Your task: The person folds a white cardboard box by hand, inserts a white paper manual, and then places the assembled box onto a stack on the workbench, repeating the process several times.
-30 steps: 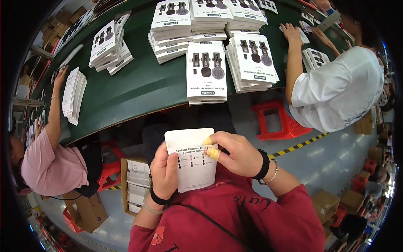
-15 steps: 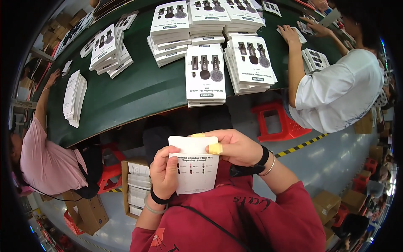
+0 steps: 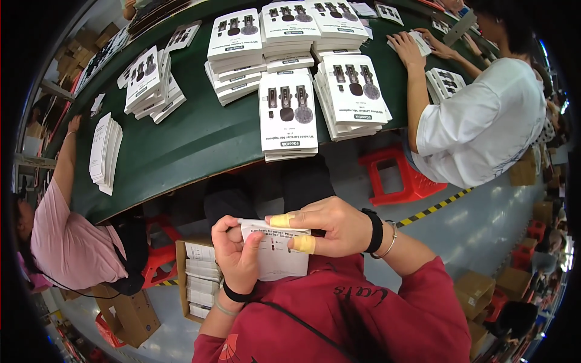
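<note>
Above my lap I hold a small white printed carton [image 3: 282, 261], tilted toward me. My left hand [image 3: 237, 256] grips its left side, the thumb lying on the front face and the fingers mostly behind. My right hand [image 3: 331, 226] pinches the upper right part, its thumb low on the front and its index finger along the top flap [image 3: 255, 223]. The flap is bent over, so only a narrow strip of it shows. Yellow tape wraps the thumb and index finger of my right hand. The carton's back is hidden.
A green table [image 3: 175, 163] ahead carries several stacks of white cartons [image 3: 288, 115]. Beside my left arm stands an open cardboard box [image 3: 183, 278] filled with white cartons. One person [image 3: 484, 124] works at the right, another [image 3: 75, 230] at the left. A red stool [image 3: 393, 175] is nearby.
The carton's upright top flap has been folded over. My right index finger came from behind onto the flap, and the right thumb slid lower on the carton's front.
</note>
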`<action>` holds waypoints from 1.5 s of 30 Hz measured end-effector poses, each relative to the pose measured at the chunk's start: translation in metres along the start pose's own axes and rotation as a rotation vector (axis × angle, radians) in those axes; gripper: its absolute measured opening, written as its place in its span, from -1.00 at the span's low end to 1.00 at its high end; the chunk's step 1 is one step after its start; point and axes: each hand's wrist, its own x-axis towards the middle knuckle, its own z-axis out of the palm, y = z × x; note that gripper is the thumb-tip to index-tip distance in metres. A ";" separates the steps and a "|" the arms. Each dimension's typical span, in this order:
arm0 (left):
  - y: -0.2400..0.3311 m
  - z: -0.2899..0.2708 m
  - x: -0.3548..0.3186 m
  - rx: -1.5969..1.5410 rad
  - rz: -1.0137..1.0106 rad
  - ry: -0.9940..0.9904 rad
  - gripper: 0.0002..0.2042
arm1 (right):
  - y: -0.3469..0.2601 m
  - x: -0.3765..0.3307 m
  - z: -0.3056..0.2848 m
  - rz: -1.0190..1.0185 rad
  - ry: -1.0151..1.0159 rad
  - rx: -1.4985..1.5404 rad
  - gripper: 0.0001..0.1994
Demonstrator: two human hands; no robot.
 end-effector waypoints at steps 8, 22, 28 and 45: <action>0.021 -0.015 0.020 0.479 0.012 -0.229 -0.54 | 0.003 -0.001 0.009 0.167 0.044 -0.055 -0.66; 0.049 -0.037 0.062 0.229 -0.412 -0.498 -0.84 | -0.002 0.013 0.003 0.228 -0.035 0.075 -0.69; 0.042 -0.027 0.058 0.243 -0.302 -0.438 -0.97 | 0.001 0.013 0.000 0.380 -0.109 0.272 -0.67; 0.008 -0.025 0.025 0.165 0.138 -0.190 -0.80 | -0.004 -0.008 0.018 0.328 0.257 0.422 -0.84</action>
